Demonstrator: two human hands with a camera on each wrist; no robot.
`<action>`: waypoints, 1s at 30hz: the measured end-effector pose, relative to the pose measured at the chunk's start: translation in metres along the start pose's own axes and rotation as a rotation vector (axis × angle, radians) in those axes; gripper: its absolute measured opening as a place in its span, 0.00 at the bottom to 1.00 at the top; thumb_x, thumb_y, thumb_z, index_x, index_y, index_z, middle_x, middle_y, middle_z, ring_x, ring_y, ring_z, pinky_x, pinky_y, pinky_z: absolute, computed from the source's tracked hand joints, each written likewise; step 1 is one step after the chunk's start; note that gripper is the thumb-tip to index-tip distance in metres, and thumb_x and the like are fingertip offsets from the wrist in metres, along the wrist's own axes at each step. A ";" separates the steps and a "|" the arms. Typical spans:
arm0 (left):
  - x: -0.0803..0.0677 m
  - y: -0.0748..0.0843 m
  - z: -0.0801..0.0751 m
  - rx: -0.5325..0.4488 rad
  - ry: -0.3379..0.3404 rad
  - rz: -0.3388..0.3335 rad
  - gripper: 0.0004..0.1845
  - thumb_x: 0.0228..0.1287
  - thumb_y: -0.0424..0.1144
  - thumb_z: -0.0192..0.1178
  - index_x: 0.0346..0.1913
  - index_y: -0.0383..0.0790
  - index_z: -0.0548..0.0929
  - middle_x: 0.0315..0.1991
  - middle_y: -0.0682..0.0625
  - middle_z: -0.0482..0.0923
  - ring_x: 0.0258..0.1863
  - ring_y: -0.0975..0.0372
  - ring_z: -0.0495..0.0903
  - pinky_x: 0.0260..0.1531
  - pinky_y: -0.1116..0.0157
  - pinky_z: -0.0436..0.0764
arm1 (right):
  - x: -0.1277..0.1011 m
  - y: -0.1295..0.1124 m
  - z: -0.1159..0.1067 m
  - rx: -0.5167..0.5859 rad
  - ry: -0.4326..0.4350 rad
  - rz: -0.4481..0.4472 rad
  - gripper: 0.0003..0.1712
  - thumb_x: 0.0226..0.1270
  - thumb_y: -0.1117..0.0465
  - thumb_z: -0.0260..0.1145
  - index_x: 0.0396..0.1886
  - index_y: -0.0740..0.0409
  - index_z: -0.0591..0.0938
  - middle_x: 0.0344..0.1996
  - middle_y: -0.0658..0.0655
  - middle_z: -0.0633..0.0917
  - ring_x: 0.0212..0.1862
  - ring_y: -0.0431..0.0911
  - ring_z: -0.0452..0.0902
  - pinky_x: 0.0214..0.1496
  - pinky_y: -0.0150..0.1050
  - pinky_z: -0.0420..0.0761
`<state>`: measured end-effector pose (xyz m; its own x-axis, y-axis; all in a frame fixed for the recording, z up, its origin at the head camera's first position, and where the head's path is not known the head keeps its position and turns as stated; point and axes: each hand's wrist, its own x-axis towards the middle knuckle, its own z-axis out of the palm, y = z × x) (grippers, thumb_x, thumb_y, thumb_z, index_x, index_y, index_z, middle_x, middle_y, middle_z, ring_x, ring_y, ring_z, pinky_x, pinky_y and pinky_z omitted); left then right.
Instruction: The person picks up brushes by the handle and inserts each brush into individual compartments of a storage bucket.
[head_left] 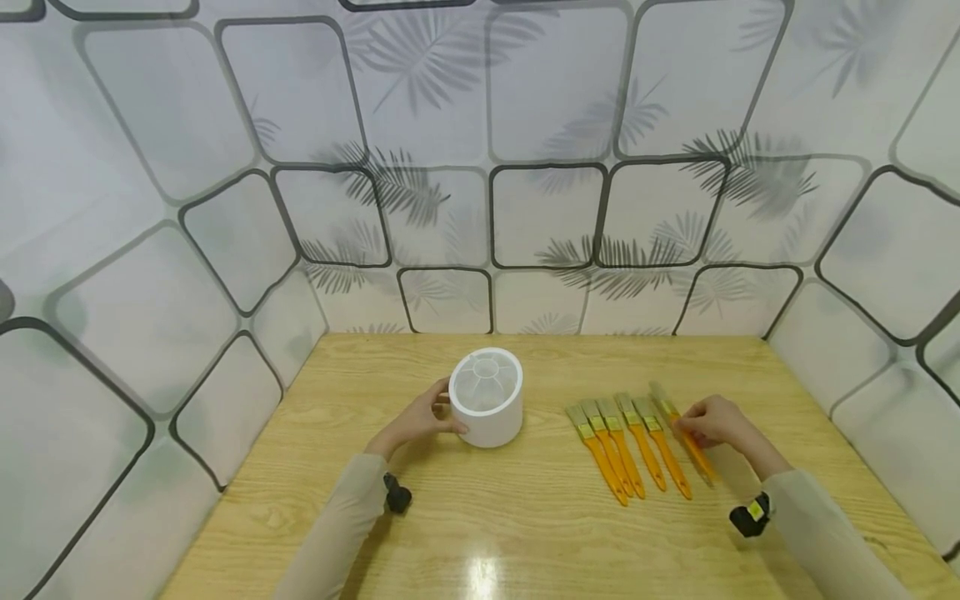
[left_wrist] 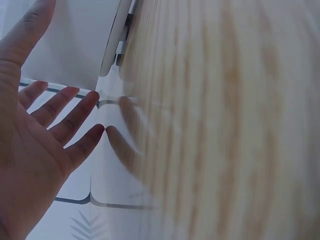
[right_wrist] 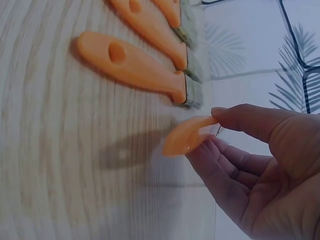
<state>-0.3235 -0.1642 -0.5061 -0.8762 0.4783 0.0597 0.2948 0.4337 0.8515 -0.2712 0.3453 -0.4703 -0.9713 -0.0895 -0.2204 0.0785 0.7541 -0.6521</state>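
White container [head_left: 495,428] sits on wooden table [head_left: 540,517]; left hand [head_left: 422,417] grips its left side between thumb and fingers. Right of container, right hand [head_left: 716,420] pinches paintbrush [head_left: 699,457] by orange handle, off the table; five brushes [head_left: 642,442] lie between that one and container.

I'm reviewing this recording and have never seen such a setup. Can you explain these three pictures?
There is no robot here, just a person's two bare hands. The wide picture looks forward and down from the head; the other two look from the left and right wrists. On the wooden table are a white tub and, to its right, five brushes side by side. The left hand has its thumb and fingers spread at the tub's side. The right hand pinches a sixth brush by its orange handle.
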 end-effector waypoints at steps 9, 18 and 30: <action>0.001 -0.001 -0.001 -0.011 -0.016 -0.011 0.50 0.44 0.49 0.73 0.70 0.52 0.56 0.67 0.48 0.62 0.62 0.48 0.66 0.62 0.48 0.66 | 0.002 -0.005 0.001 0.083 -0.021 -0.030 0.21 0.63 0.56 0.64 0.41 0.75 0.81 0.27 0.56 0.84 0.28 0.45 0.81 0.31 0.41 0.85; 0.001 -0.001 -0.002 -0.034 -0.037 -0.014 0.49 0.47 0.46 0.72 0.71 0.49 0.55 0.66 0.46 0.62 0.62 0.48 0.66 0.62 0.48 0.66 | 0.002 -0.008 0.003 0.106 -0.024 -0.039 0.21 0.64 0.56 0.63 0.42 0.75 0.80 0.27 0.55 0.83 0.29 0.45 0.81 0.32 0.41 0.85; 0.001 0.001 -0.001 -0.064 -0.060 0.007 0.49 0.50 0.40 0.71 0.72 0.46 0.52 0.68 0.43 0.58 0.63 0.45 0.64 0.63 0.47 0.64 | 0.004 -0.009 0.006 0.128 -0.019 -0.050 0.25 0.63 0.52 0.64 0.44 0.73 0.80 0.28 0.55 0.83 0.30 0.46 0.81 0.33 0.41 0.85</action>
<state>-0.3248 -0.1644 -0.5046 -0.8492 0.5269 0.0364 0.2744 0.3813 0.8828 -0.2749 0.3344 -0.4695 -0.9703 -0.1380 -0.1987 0.0597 0.6592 -0.7496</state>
